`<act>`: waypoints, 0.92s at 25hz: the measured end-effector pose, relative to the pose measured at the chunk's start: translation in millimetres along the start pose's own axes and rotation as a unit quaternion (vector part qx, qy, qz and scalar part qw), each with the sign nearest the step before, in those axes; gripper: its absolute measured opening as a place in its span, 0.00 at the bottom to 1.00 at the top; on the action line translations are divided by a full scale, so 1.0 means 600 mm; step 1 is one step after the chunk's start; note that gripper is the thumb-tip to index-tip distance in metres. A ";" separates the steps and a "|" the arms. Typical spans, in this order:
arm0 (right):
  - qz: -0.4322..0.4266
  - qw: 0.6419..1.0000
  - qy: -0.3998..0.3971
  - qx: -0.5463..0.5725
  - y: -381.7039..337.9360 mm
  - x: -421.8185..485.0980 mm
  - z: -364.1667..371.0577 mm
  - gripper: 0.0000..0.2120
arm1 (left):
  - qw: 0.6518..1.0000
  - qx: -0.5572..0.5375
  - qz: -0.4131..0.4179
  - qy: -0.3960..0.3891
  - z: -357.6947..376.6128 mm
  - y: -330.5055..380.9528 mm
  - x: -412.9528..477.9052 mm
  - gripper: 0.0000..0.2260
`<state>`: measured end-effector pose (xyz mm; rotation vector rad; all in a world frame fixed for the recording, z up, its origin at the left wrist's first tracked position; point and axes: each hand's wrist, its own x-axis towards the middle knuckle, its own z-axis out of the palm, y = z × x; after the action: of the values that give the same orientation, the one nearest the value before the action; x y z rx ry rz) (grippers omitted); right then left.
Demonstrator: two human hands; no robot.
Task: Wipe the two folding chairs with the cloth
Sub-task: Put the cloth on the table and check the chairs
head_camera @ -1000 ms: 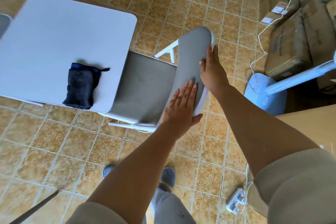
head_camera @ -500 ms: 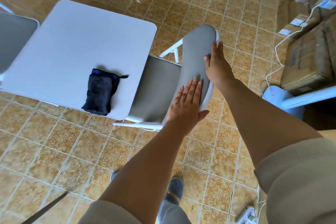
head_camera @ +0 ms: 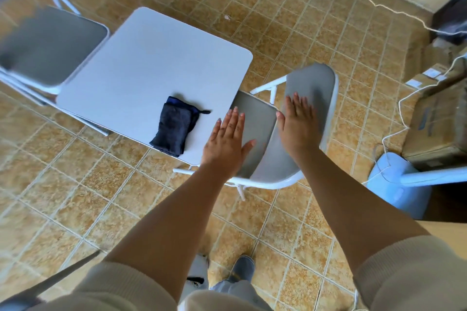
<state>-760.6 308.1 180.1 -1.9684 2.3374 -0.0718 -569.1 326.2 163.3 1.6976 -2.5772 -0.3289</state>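
While cloth [head_camera: 174, 129] lies folded (on table [head_camera: 151, 63]) | hands [head_camera: 225, 141] [head_camera: 298, 126] flat-fingered over chair [head_camera: 316, 88]

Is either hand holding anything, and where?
Nothing held: left hand open over grey folding chair's seat, right hand flat on its backrest; dark folded cloth lies on white table.

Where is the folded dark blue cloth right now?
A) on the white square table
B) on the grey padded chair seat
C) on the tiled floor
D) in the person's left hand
A: the folded dark blue cloth lies on the white square table, near its edge, untouched.
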 end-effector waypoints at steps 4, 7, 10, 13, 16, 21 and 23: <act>-0.045 0.998 -0.032 0.001 -0.135 -0.006 -0.009 0.28 | 0.996 -0.013 -0.080 0.026 -0.060 -0.137 -0.032 0.30; -0.083 0.996 -0.032 0.005 -0.236 -0.002 -0.007 0.25 | 0.990 -0.026 -0.138 0.017 -0.094 -0.240 -0.063 0.28; -0.120 0.992 -0.041 0.006 -0.350 0.011 -0.010 0.25 | 0.981 -0.035 -0.188 0.019 -0.127 -0.347 -0.097 0.28; -0.174 0.983 -0.048 0.003 -0.457 0.026 -0.010 0.26 | 0.970 -0.036 -0.238 0.029 -0.151 -0.440 -0.130 0.29; -0.210 0.976 -0.063 0.014 -0.542 0.053 -0.002 0.26 | 0.959 -0.039 -0.278 0.026 -0.170 -0.519 -0.137 0.30; -0.271 0.960 -0.061 0.035 -0.723 0.151 0.009 0.27 | 0.942 -0.051 -0.327 0.055 -0.229 -0.689 -0.110 0.30; -0.287 0.955 -0.066 0.044 -0.790 0.182 0.004 0.26 | 0.935 -0.065 -0.345 0.057 -0.255 -0.746 -0.100 0.30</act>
<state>-313.8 119.3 216.6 -2.4445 1.5877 -0.0752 -117.8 187.2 229.8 2.4238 -1.7490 -0.3875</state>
